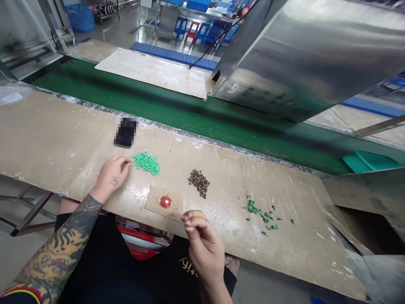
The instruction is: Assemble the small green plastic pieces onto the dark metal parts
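Observation:
My left hand (112, 175) reaches to the left edge of a pile of small green parts (146, 163). Its thumb and fingertips are pinched together there; what they hold, if anything, is too small to make out. In front of my body, my right hand (202, 240) is closed in a pinch on a tiny dark piece. Between the hands, a small round red dish (165, 202) rests on a square of brown card (152, 200) sprinkled with dark specks. Behind it to the right lies a heap of small dark brown metallic parts (199, 183).
Farther right on the bench (221, 228) lie scattered green-and-dark pieces (261, 214). A black phone (125, 134) lies behind my left hand. Beyond the bench runs a green conveyor belt (164, 112), with a metal housing (294, 63) over it. A green tray (368, 162) stands at the right.

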A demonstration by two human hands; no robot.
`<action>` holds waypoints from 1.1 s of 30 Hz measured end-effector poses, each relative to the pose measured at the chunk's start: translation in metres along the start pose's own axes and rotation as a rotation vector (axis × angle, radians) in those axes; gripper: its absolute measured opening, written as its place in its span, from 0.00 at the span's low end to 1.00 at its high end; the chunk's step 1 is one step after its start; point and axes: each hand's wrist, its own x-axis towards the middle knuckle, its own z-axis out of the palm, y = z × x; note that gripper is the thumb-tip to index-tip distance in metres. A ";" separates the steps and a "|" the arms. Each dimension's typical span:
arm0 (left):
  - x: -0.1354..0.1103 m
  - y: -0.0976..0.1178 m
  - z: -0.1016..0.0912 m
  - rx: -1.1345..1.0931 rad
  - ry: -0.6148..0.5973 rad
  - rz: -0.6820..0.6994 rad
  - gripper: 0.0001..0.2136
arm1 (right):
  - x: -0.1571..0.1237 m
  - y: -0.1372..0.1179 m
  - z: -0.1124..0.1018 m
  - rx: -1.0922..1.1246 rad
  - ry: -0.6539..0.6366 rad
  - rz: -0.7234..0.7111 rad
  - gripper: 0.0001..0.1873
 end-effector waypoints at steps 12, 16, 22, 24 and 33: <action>0.022 -0.014 0.011 0.120 -0.050 -0.001 0.09 | 0.019 0.007 -0.013 -0.366 -0.161 -0.017 0.06; 0.008 -0.004 0.008 0.008 -0.018 0.000 0.08 | 0.033 0.004 -0.010 -0.496 -0.218 -0.029 0.07; -0.040 0.034 0.009 -0.588 -0.095 0.048 0.01 | 0.045 0.004 -0.004 -0.652 -0.326 -0.038 0.09; -0.054 0.046 0.011 -0.716 -0.156 0.085 0.02 | 0.047 0.004 -0.003 -0.693 -0.351 -0.044 0.09; -0.078 0.052 0.029 -0.978 -0.290 -0.005 0.03 | 0.054 0.000 0.000 -0.805 -0.406 -0.077 0.08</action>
